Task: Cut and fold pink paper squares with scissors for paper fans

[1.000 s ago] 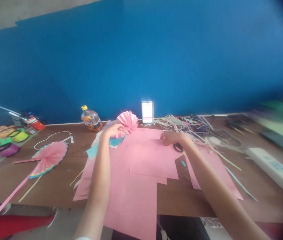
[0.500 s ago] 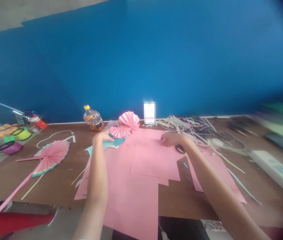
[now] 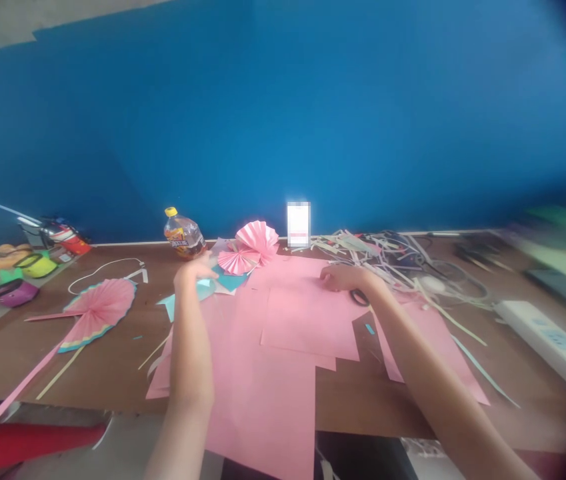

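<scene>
The left hand [image 3: 195,270] is raised above the table [image 3: 107,363], its fingers [image 3: 203,265] bunched together just over a scrap of pale blue paper [image 3: 203,283]; the view is soft here, so it may be pinching the scrap, but I cannot be sure. Teal paper pieces [image 3: 231,282] lie just beneath and beyond it. The right hand [image 3: 347,279] rests on overlapping pink paper sheets [image 3: 307,320], fingers [image 3: 330,279] lying close together and gripping nothing, just beside black-handled scissors [image 3: 359,297]. Two small pink paper fans [image 3: 257,240] sit at the far edge of the sheets, near a plastic bottle [image 3: 184,233]. A larger pleated pink fan [image 3: 100,307] lies to the left, and a tangle of paper strips [image 3: 377,257] lies to the right.
</scene>
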{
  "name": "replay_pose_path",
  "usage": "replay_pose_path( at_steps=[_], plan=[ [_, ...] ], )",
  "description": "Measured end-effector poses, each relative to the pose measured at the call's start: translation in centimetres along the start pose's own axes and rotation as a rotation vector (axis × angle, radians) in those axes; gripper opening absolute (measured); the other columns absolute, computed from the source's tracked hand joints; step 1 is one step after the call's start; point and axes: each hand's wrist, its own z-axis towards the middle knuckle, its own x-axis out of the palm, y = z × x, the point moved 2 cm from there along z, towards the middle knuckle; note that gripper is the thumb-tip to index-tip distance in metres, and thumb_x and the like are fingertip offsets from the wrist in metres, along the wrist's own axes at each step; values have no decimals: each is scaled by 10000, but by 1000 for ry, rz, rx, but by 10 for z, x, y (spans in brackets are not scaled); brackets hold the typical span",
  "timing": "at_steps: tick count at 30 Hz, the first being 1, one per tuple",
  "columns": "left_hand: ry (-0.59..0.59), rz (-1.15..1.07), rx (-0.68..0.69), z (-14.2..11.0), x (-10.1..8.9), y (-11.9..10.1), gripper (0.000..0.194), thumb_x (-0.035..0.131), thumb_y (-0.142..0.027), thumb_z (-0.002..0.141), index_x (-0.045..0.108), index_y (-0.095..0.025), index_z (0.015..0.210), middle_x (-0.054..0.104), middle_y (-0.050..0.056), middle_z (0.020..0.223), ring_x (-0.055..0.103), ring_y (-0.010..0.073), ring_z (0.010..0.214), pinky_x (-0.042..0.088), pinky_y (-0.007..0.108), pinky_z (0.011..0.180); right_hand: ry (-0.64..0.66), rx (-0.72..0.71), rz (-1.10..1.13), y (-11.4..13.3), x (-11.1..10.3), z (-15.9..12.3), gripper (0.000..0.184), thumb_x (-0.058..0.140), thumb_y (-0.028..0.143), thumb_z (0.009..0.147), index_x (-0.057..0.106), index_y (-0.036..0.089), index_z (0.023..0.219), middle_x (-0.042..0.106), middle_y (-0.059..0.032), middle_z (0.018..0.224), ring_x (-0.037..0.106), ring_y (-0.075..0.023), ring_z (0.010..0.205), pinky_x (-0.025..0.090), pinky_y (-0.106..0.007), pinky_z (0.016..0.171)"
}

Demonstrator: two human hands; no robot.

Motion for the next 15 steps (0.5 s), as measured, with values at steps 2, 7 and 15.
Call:
replay_pose_path(
  at_steps=[2, 7, 15],
  plan=[
    [46, -74, 44, -4, -7, 6, 998, 803, -389, 577, 308, -282, 1437, 357, 165, 1497, 548, 288, 1209, 483, 302, 885, -5, 4, -7, 0, 1, 2, 332, 549, 268, 775, 617, 215, 1096, 681, -66, 975, 630, -182, 811, 424, -256, 628],
    [116, -161, 20, -21, -25, 5, 944, 802, -359, 576, 353, -278, 1403, 445, 162, 1436, 603, 247, 1120, 496, 262, 808, -2, -5, -21, 0, 1, 4, 317, 541, 265, 775, 622, 213, 1077, 682, -69, 947, 627, -186, 803, 416, -265, 619],
    [83, -3, -127, -25, -24, 11, 740, 734, -222, 585, 494, -283, 1282, 623, 98, 1223, 650, 230, 908, 487, 254, 684, -3, -11, -13, -3, 2, 4, 289, 533, 230, 770, 622, 216, 1044, 682, -57, 909, 622, -173, 796, 410, -250, 618]
  ],
)
